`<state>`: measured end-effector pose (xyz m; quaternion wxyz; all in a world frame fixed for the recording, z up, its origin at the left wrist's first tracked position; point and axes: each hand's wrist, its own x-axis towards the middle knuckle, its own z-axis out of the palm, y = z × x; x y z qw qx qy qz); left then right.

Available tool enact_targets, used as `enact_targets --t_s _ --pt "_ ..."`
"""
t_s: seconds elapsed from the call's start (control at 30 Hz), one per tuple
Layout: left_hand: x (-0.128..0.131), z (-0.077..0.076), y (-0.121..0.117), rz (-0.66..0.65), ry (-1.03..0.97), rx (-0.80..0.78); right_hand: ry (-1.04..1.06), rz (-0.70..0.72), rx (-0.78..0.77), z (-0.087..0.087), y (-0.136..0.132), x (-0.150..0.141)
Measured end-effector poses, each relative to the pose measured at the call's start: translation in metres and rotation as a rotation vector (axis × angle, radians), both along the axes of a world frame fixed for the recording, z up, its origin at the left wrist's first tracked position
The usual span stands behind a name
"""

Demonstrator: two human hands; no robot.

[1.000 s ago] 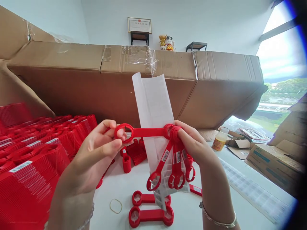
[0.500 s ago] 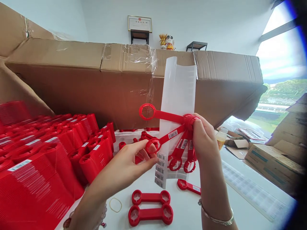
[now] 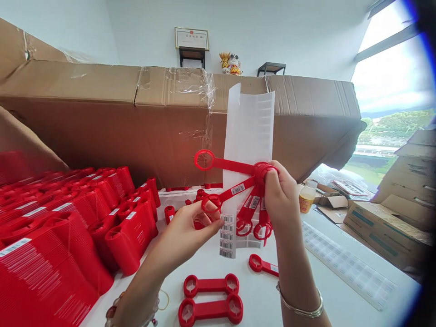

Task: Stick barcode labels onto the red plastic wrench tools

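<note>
My right hand (image 3: 281,188) is closed round one end of a fanned bunch of red plastic strips with a ring at each end (image 3: 235,165). Several of these strips carry barcode stickers. A long whitish sheet of barcode labels (image 3: 250,118) stands upright behind the bunch; what supports it is hidden. At its lower left edge, beside a column of barcodes, my left hand (image 3: 187,231) has its thumb tip against the sheet. The left index finger reaches behind the ring of one strip, so its tip is partly hidden.
Banded stacks of red strips (image 3: 51,254) fill the left side. Two thicker red ring-ended pieces (image 3: 211,309) and one stickered strip (image 3: 262,265) lie on the white table (image 3: 163,259). A cardboard wall (image 3: 153,136) rises behind. Rightward are another label sheet (image 3: 347,263), a cup (image 3: 307,197) and a box (image 3: 384,225).
The view has shifted slightly, and both hands, the bunch and the sheet sit a little further left. The left thumb remains at the sheet's edge; the grips look the same.
</note>
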<state>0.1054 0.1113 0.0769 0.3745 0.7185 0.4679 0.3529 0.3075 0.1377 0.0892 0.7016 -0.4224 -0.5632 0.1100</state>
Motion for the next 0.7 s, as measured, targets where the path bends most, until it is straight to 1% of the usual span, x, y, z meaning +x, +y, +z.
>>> enact_targets --t_s 0.07,0.13,0.3,0.4,0.47,0.53,0.57,0.63,0.7 --pt "0.002 0.000 -0.001 0.004 0.011 0.003 -0.017 -0.025 -0.013 -0.001 0.003 0.002" --pt "0.001 0.003 -0.003 -0.024 0.027 -0.001 -0.033 -0.044 -0.023 -0.002 0.006 0.005" --pt "-0.014 0.018 -0.016 -0.186 0.021 -0.033 -0.017 -0.097 -0.040 -0.004 0.015 0.018" --pt "-0.026 0.024 -0.027 -0.325 -0.016 -0.125 -0.069 -0.111 -0.092 -0.003 0.013 0.021" --pt "-0.030 0.026 -0.033 -0.375 -0.088 -0.236 -0.140 -0.066 -0.135 -0.002 0.008 0.019" --pt "-0.030 0.026 -0.037 -0.351 -0.174 -0.299 -0.212 0.026 -0.169 -0.001 0.000 0.013" --pt "-0.029 0.026 -0.038 -0.324 -0.209 -0.297 -0.240 0.085 -0.187 -0.001 -0.005 0.010" --pt "-0.026 0.025 -0.036 -0.248 -0.268 -0.237 -0.282 0.198 -0.234 -0.001 -0.014 0.003" --pt "-0.025 0.024 -0.032 -0.166 -0.325 -0.166 -0.298 0.270 -0.290 0.000 -0.022 -0.002"
